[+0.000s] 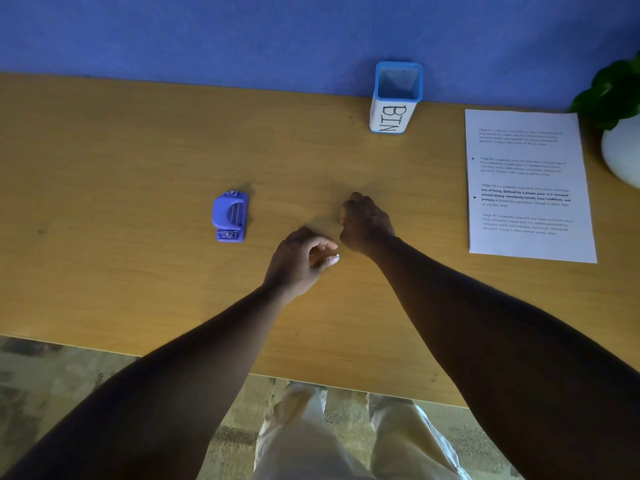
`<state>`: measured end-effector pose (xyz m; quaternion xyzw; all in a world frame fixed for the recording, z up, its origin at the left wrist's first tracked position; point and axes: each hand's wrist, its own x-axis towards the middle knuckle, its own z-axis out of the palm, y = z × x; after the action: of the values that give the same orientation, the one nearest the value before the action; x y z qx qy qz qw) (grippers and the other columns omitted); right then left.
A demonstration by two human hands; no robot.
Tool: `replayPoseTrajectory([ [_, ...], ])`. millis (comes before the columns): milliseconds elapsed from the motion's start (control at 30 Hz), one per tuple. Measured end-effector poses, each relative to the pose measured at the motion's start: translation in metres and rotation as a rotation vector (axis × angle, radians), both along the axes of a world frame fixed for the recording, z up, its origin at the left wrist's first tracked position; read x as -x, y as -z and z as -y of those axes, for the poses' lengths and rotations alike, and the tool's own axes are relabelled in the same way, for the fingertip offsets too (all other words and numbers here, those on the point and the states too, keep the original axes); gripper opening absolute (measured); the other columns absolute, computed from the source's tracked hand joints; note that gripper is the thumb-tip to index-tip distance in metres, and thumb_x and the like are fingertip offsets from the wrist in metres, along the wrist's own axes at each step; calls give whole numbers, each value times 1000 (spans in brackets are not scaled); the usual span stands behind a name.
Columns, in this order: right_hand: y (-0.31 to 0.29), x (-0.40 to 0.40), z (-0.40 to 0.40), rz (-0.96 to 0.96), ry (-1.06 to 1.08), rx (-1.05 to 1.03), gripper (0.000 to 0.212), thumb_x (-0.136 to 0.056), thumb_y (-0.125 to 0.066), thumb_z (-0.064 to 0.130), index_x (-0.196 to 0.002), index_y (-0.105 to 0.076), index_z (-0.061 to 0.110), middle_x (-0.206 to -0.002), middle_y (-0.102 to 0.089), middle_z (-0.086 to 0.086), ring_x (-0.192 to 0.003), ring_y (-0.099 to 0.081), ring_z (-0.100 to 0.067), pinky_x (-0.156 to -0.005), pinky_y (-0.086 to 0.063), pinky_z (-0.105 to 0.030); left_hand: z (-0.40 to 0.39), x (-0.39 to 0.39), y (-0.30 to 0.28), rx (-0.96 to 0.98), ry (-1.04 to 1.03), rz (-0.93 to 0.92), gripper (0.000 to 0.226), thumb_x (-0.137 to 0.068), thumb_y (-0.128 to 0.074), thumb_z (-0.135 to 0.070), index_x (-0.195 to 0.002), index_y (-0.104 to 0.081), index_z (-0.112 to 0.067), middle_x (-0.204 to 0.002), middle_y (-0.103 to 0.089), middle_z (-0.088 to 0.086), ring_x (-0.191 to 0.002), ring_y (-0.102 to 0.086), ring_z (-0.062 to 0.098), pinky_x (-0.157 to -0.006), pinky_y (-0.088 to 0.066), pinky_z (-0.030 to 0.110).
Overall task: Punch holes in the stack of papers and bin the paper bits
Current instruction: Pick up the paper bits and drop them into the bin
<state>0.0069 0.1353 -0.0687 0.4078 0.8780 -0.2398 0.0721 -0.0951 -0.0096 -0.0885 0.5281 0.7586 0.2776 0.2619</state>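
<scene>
The punched stack of papers [526, 185] lies far right, its long axis running near to far. The bin [396, 98] stands beyond the right hand [365, 223], which is nearer it, curled, contents hidden. The left hand [301, 259] pinches fingertips, the hole punch [230, 216] to its left.

Wooden desk [138, 202], purple hole punch [229, 216], blue mesh bin [396, 98], printed paper stack [526, 185], white plant pot [621, 150] on it.
</scene>
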Motion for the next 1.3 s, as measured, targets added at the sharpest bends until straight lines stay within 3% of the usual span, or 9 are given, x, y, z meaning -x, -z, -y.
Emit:
replayPoseTrajectory([
  [200, 5, -4, 2, -46, 19, 21, 22, -84, -64, 10, -106, -63, 9, -119, -49, -7, -110, -48, -24, -77, -45, -31, -4, -5, -4, 1, -16, -87, 21, -78, -80, -42, -95, -77, -29, -91, -61, -12, -87, -57, 5, -74, -52, 26],
  [400, 6, -6, -1, -69, 15, 32, 19, -84, -64, 9, -103, -63, 10, -118, -51, -6, -111, -49, -23, -82, -48, -34, -6, -10, -5, 7, -35, -138, 16, -79, -80, -39, -92, -77, -29, -94, -66, -12, -87, -60, 4, -73, -50, 21],
  [633, 7, -7, 0, -77, 5, 14, 20, -85, -64, 10, -104, -63, 10, -119, -51, -7, -110, -50, -23, -83, -49, -34, -11, -15, -7, 86, -55, -214, 7, -83, -76, -36, -84, -73, -30, -93, -64, -14, -78, -63, 5, -60, -45, 21],
  [733, 8, -9, -1, -87, 9, 16, 17, -85, -62, 8, -102, -64, 9, -117, -51, -7, -108, -51, -23, -79, -47, -33, -14, -18, -4, 139, -60, -250, 7, -87, -72, -34, -86, -71, -28, -98, -64, -13, -74, -62, 5, -54, -31, 13],
  [833, 9, -11, 0, -97, 14, 35, 16, -84, -62, 7, -101, -64, 9, -115, -51, -8, -105, -52, -24, -80, -50, -34, -17, -20, -2, 192, -45, -284, 10, -91, -67, -35, -93, -70, -26, -107, -62, -10, -74, -64, 9, -58, -36, 20],
  [1033, 12, -18, -4, -187, 105, 162, 10, -84, -59, 5, -92, -63, 10, -108, -53, -7, -91, -57, -23, -68, -43, -29, -27, -14, 1, 242, -159, -131, 11, -98, -58, -31, -97, -68, -27, -114, -61, -7, -77, -57, 6, -66, -41, 23],
  [1100, 12, -20, -6, -216, 152, 205, 8, -86, -57, 5, -89, -61, 12, -103, -53, -5, -89, -58, -23, -71, -49, -32, -32, -11, 0, 249, -193, -72, 12, -98, -56, -32, -99, -68, -27, -116, -61, -7, -81, -59, 6, -68, -41, 23],
  [1300, 12, -22, -10, -298, 244, 268, 10, -88, -54, 4, -90, -62, 10, -101, -55, -5, -88, -56, -20, -72, -45, -27, -48, 0, -8, 256, -243, 23, 9, -98, -57, -36, -89, -57, -35, -115, -62, -7, -82, -58, 7, -60, -40, 22],
])
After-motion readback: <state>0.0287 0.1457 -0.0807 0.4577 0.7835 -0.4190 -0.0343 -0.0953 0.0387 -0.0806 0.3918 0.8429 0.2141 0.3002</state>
